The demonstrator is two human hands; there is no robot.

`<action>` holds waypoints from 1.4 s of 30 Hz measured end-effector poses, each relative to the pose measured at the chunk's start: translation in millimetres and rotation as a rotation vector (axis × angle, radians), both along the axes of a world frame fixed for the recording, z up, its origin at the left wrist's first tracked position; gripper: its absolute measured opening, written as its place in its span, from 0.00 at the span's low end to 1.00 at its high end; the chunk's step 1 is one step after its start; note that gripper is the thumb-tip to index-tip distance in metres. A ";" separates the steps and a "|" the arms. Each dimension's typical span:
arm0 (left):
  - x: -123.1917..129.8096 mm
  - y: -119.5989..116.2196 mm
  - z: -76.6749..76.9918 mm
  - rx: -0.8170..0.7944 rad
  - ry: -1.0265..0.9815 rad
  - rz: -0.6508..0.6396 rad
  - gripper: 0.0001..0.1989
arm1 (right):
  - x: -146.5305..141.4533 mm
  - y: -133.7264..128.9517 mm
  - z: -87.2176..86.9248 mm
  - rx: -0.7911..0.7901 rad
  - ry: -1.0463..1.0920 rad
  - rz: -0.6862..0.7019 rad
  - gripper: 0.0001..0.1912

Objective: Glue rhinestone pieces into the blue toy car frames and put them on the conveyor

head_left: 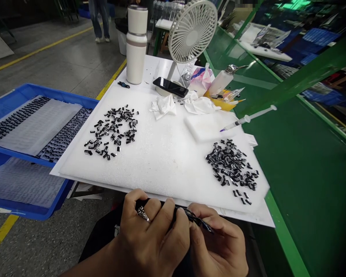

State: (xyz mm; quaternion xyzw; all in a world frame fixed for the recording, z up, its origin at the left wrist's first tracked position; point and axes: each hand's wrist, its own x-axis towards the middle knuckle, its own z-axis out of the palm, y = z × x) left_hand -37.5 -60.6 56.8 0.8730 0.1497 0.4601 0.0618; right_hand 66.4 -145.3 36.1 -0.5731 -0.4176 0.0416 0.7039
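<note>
There you are at the near edge of the white foam sheet (161, 169), your left hand (150, 227), a ring on one finger, and your right hand (216, 240) working close together, fingers (173, 215) pressed in and pinching a dark strip of small black pieces (194, 217) between them, just above the foam's near edge. Exactly how each fingertip sits on it is hard to tell from here. Now the tally: two loose piles lie on the foam, a sparser left heap (112, 130) and a denser right heap (232, 169). Over on your left, the blue plastic tray (25, 92) carries tidy black rows on a white sheet (37, 125), so a good stretch is laid out, with plenty loose. At far right, a syringe (248, 119) rests across a smaller foam pad (210, 127).
</note>
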 end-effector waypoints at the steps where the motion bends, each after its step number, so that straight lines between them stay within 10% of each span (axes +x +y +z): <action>1: -0.9 0.4 0.1 -0.002 0.008 -0.005 0.09 | -0.9 0.3 0.0 0.013 -0.003 -0.007 0.18; 42: 6.1 -7.5 -5.8 -0.084 -0.035 -0.047 0.09 | 9.5 -23.7 -13.2 -0.052 -0.126 0.068 0.26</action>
